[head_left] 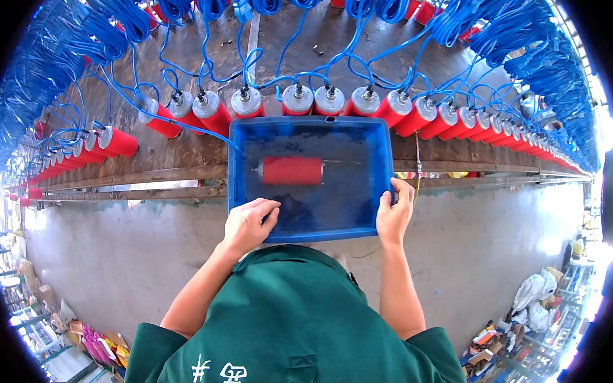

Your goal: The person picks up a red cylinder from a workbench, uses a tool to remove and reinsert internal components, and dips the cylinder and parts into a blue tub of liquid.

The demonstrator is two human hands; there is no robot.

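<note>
A blue rectangular plastic tub [308, 233] is in front of me, its far end by the row of cylinders. In it a red cylinder [292, 171] lies on its side, seemingly in dark liquid. A blue cord [204, 128] runs over the tub's left wall; where it ends inside is unclear. My left hand [250, 223] is closed at the near left corner, fingers curled over the rim. On the right wall, toward the near corner, my right hand [395, 211] holds the rim, thumb and fingers bent around it. Neither hand touches the cylinder.
Red cylinders with grey metal ends [247, 101] line the edge of a dark worktable [271, 48], blue cables rising from them. Coiled blue cables [99, 32] crowd the far side. Grey floor [115, 252] lies below. Bags and boxes [536, 294] are piled at the right.
</note>
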